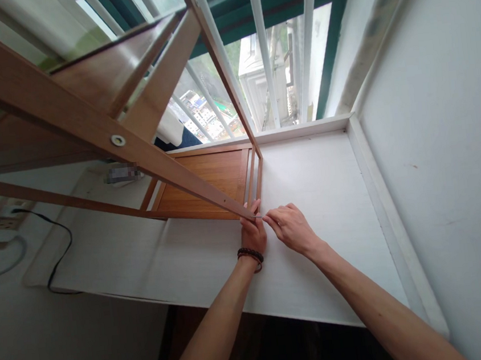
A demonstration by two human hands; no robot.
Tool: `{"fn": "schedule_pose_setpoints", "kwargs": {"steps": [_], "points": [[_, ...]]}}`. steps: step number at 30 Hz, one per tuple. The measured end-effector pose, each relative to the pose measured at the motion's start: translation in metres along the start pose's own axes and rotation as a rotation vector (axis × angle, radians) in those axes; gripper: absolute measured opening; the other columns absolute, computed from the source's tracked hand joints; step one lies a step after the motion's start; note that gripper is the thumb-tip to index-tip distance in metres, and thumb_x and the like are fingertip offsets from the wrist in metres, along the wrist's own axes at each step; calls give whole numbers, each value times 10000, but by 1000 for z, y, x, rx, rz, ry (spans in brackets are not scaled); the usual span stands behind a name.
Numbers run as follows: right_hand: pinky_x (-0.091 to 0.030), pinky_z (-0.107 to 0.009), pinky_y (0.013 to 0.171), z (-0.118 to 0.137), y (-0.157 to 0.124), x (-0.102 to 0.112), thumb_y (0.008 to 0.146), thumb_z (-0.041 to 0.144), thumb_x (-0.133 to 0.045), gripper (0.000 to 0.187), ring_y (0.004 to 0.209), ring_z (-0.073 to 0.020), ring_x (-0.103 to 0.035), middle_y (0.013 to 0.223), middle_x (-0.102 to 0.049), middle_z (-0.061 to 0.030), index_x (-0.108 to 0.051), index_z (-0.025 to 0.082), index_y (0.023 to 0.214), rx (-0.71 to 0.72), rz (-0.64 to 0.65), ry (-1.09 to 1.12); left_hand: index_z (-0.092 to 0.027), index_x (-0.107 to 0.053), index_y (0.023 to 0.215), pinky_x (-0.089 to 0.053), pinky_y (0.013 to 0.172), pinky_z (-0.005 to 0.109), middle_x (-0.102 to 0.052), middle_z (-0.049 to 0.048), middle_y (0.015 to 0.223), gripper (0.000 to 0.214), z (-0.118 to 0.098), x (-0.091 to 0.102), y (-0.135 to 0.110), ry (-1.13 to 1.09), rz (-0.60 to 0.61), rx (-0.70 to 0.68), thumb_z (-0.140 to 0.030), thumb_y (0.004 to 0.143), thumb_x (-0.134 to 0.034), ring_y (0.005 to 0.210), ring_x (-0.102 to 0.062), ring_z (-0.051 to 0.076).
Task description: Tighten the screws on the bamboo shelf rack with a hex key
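A brown wooden shelf rack [189, 182] with slanting posts stands on the white ledge. My left hand [254, 234], with dark bracelets at the wrist, is closed around the near post's lower end at the bottom shelf's corner. Just to its right, my right hand [289, 226] pinches a thin metal tool [259, 217], which looks like a hex key. The tool points at the post's end; whether its tip sits in a bolt is too small to tell. Higher on this post is a round metal bolt fitting [118, 140].
A window with white bars [263, 51] lies behind the rack. The white ledge [313, 178] has a raised rim, with a wall [453, 123] on the right. To the left are a power strip [2, 225], a black cable [71, 235] and a small blurred item [123, 174].
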State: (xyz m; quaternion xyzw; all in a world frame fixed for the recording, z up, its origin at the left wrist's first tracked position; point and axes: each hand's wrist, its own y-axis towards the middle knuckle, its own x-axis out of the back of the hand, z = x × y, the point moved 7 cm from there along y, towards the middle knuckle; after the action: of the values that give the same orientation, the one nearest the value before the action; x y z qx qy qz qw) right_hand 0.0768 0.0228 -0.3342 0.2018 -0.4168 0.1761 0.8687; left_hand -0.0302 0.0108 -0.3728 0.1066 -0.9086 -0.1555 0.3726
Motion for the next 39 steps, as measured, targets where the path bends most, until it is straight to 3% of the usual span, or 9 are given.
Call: {"fn": "schedule_pose_setpoints", "kwargs": {"steps": [6,14,16,22,25,29,36,39], "points": [[-290,-283,716,-1,0,3,927,336,-335,367,702,-159,-512,631,-602,-31,-531,177,661,-73,-16,40,-139,-358,1241,-232,1069,391,-555,116,1210,361,1,0,0,-8,-9,16,-183,886,-305,1311,-257,151],[-358,-195,563,-11,3,-11,915,340,-333,323,574,-101,-517,623,-575,17,-534,181,719,-152,238,678,-154,-378,1246,-262,1057,391,-528,115,1248,366,5,-1,-1,-13,19,70,-230,896,-301,1308,-267,166],[-345,-197,553,-11,3,-10,916,336,-333,329,554,-99,-510,605,-574,21,-543,182,715,-149,227,628,-161,-366,1256,-269,1055,387,-524,108,1255,372,5,-1,-1,-18,21,68,-232,897,-306,1311,-262,164],[-267,-263,597,-2,1,3,923,339,-328,384,576,-135,-521,593,-609,-24,-565,179,667,-136,55,22,-137,-371,1257,-237,1074,376,-525,116,1253,380,4,-1,-1,2,20,51,-205,888,-309,1320,-241,159],[-243,-283,624,5,1,6,938,341,-287,420,610,-146,-526,609,-617,-43,-555,172,663,-71,8,-125,-143,-386,1254,-232,1076,368,-529,103,1251,380,5,-1,-1,-14,18,64,-198,886,-310,1316,-252,159],[-240,-279,631,5,3,4,948,355,-256,446,621,-140,-518,610,-612,-41,-537,170,655,2,17,-109,-147,-398,1254,-232,1072,363,-530,101,1249,379,6,0,-1,-12,13,70,-207,891,-309,1317,-244,159],[-258,-286,636,2,1,5,937,350,-283,417,624,-155,-512,610,-599,-52,-535,174,656,-27,1,-61,-146,-396,1253,-234,1072,396,-522,109,1259,382,8,-2,-1,9,28,76,-201,885,-306,1312,-256,175],[-266,-273,596,-5,-3,-1,911,365,-341,379,563,-143,-473,579,-567,-27,-530,183,638,-145,27,192,-136,-390,1239,-229,1077,404,-523,126,1255,370,7,-3,-1,13,21,61,-198,884,-306,1304,-278,176]]}}
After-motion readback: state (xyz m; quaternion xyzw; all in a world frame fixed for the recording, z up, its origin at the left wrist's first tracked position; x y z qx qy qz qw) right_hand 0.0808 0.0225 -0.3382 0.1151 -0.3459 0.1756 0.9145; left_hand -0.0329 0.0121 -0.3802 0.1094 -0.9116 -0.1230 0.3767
